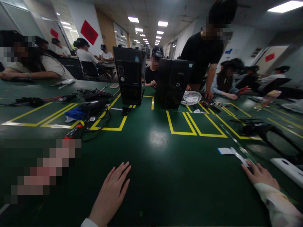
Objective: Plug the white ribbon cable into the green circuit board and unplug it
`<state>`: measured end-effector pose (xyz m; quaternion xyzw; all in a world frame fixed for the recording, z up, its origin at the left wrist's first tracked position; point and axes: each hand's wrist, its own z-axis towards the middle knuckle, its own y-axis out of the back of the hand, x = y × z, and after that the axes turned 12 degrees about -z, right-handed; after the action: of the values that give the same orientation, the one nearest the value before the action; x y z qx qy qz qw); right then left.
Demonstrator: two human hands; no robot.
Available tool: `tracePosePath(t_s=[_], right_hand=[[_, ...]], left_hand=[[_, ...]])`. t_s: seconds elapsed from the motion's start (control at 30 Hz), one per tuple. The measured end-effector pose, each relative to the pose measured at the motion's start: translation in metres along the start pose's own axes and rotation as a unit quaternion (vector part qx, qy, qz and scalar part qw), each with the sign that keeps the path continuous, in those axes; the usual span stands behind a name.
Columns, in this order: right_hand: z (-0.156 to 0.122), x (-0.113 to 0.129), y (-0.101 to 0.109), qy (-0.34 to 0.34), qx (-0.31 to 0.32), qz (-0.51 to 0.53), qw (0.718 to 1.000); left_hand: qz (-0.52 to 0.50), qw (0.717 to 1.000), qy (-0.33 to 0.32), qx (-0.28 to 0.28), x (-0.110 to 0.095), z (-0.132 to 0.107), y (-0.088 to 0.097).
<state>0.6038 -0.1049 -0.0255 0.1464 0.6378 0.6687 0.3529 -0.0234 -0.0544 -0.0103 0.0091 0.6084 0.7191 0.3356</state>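
My left hand (pixel 111 192) lies palm down on the green tabletop, fingers stretched out and holding nothing. Over at the right, my right hand (pixel 261 176) has its fingers closed around the near part of a long, thin green circuit board strip (pixel 240 145). A white flat ribbon cable (pixel 228 151) with a blue end comes off the strip beside my thumb. Part of the strip is hidden beneath the hand. A white object with a dark oval hole (pixel 288 171) lies just right of that hand.
Two black computer towers (pixel 130 78) (pixel 175 83) stand at mid-table. Black cables (pixel 96 107), a blue cloth-like item (pixel 75 114) and a red-black handle (pixel 74 130) lie left. A white basket (pixel 191 98) and a black frame (pixel 267 127) are right. People sit around; one stands behind the basket.
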Motion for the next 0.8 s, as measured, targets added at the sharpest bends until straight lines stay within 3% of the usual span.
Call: tracePosePath(t_s=[0.13, 0.8], right_hand=[[0.001, 0.000, -0.001, -0.031, 0.058, 0.053, 0.996], [-0.013, 0.012, 0.010, -0.020, 0.020, 0.047, 0.998]], left_hand=[[0.003, 1.000, 0.004, 0.005, 0.000, 0.000, 0.000], [0.001, 1.000, 0.014, 0.013, -0.001, 0.000, 0.001]])
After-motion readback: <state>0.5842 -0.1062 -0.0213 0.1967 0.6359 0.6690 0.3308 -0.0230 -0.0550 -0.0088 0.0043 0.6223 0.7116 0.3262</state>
